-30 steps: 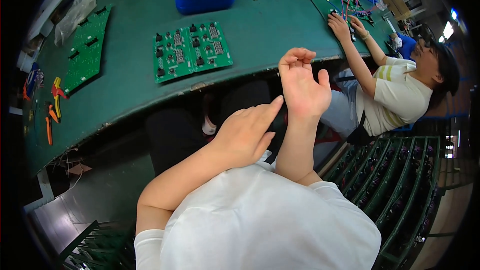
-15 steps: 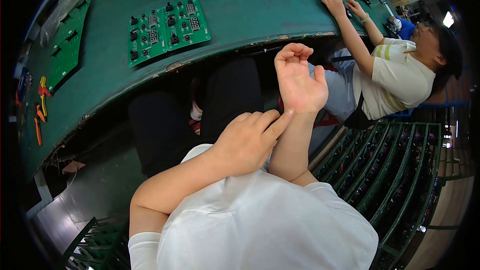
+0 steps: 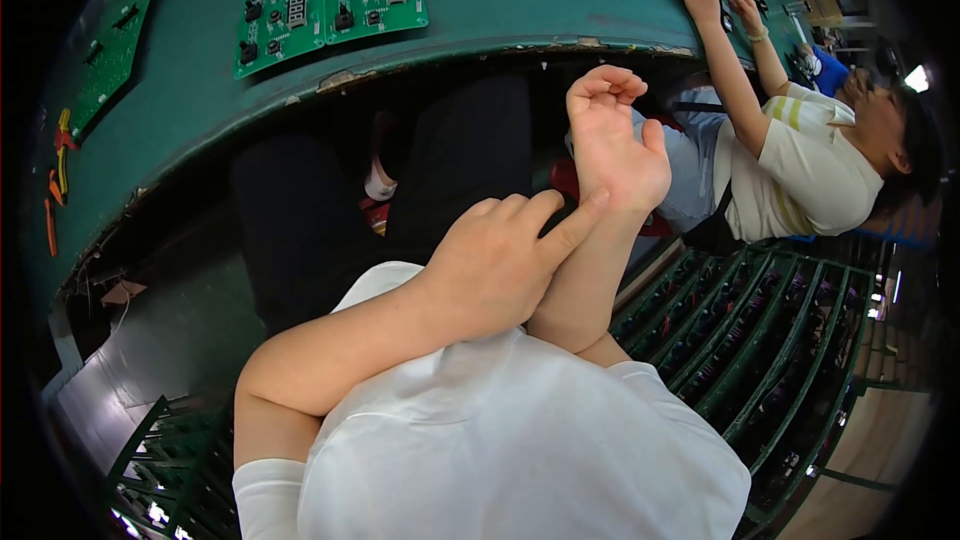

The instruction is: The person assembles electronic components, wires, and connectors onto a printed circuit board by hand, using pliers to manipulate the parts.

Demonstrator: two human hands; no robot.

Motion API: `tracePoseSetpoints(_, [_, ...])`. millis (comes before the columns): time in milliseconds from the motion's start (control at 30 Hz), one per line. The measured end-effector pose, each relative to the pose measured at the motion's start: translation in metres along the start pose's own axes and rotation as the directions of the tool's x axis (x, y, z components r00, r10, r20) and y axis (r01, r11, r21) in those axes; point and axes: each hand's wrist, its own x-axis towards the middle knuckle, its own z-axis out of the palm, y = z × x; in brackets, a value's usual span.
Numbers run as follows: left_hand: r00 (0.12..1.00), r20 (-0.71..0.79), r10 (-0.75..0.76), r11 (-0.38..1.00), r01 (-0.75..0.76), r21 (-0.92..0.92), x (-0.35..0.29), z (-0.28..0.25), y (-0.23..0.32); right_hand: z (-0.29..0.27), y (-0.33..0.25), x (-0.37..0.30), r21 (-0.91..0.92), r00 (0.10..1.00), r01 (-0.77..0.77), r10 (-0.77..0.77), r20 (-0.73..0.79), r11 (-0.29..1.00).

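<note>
My right hand (image 3: pixel 618 150) is raised palm up in front of the bench edge, its fingers loosely bent and its thumb apart, with an empty palm. Across my body reaches my left hand (image 3: pixel 500 262), back upward. Its index finger is stretched out and its tip touches the inside of my right wrist (image 3: pixel 612 208). The other left fingers bend under, their tips hidden, and the left thumb is out of sight. Nearest on the bench are green circuit boards (image 3: pixel 330 12) with black knobs and small digit displays. Neither hand touches them.
The green bench (image 3: pixel 520 0) has a chipped front edge. At left lie another circuit board (image 3: pixel 115 35), yellow-red pliers (image 3: pixel 63 155) and orange-handled pliers (image 3: pixel 52 210). A co-worker (image 3: pixel 815 155) sits at right, hands near wires. Green racks (image 3: pixel 745 340) stand at lower right.
The view has shifted, so the bench and boards sit higher and further left. Both my hands appear slightly further right and up; the left fingertip is still on the right wrist.
</note>
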Motion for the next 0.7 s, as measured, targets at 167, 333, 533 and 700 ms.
tracePoseSetpoints(167, [0.999,0.021,-0.031,0.999,0.032,-0.018,0.000,0.000,0.000,-0.003,-0.002,0.003,0.033,1.000,-0.007,0.007,-0.017,0.999])
tracePoseSetpoints(333, [0.997,0.072,-0.012,1.000,0.013,-0.018,-0.001,0.001,0.000,-0.002,-0.004,0.007,0.052,0.999,0.028,-0.027,-0.028,0.998])
tracePoseSetpoints(533, [0.998,0.066,-0.016,1.000,0.017,-0.016,-0.001,0.003,-0.006,-0.004,-0.001,0.014,0.052,0.998,0.034,-0.032,-0.045,0.998])
tracePoseSetpoints(700, [1.000,0.029,-0.008,0.997,0.011,-0.082,-0.002,0.005,-0.011,-0.009,0.000,0.017,0.046,0.998,0.029,-0.027,-0.048,0.999])
